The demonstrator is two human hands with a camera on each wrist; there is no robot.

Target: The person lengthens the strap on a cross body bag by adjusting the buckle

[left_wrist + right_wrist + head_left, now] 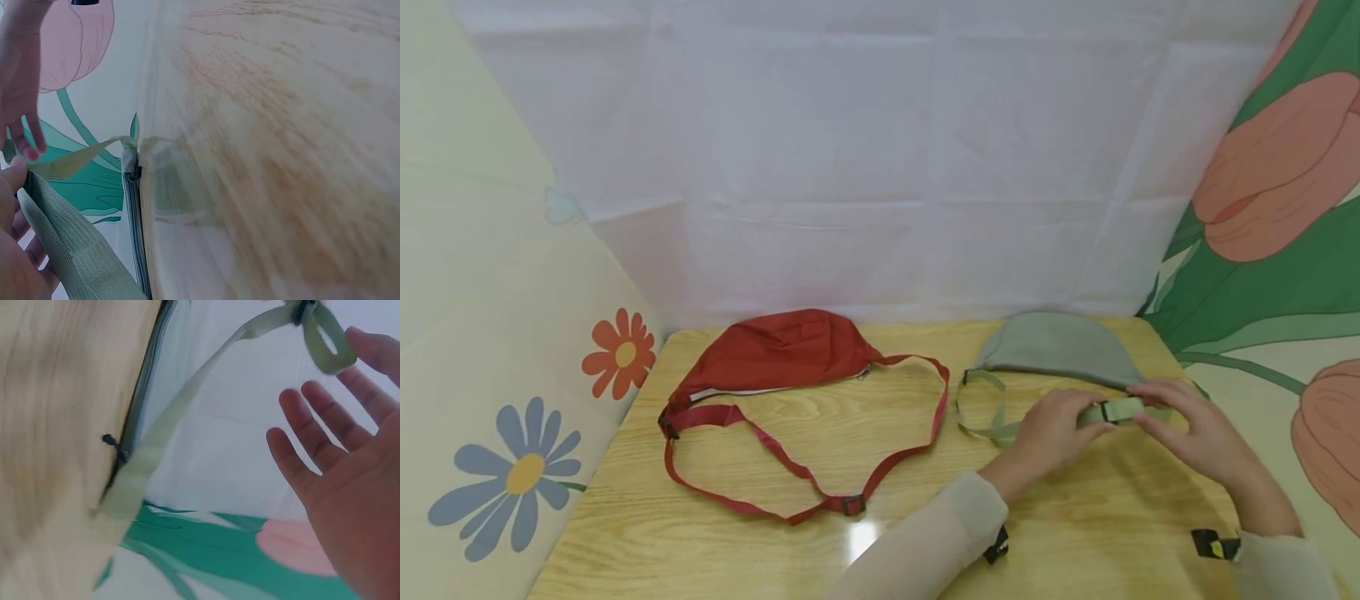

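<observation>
A grey-green waist bag (1060, 343) lies at the back right of the table, its zipper edge toward me. Its pale green strap (1123, 408) is lifted in front of the bag. My left hand (1049, 425) pinches the strap just left of a dark slider (1105, 412); the left wrist view shows thumb and fingers on the webbing (75, 247). To the slider's right, my right hand (1202, 437) holds the strap's looped end (325, 353) between thumb and a fingertip, its other fingers spread apart in the right wrist view. A slack strap loop (1000, 400) trails left of the left hand.
A red waist bag (790, 350) lies at the left of the wooden table (715, 550), its red strap (805, 475) looped toward me with a dark buckle (853, 504). White cloth (850, 167) hangs behind; flower-printed panels (1285, 167) flank both sides.
</observation>
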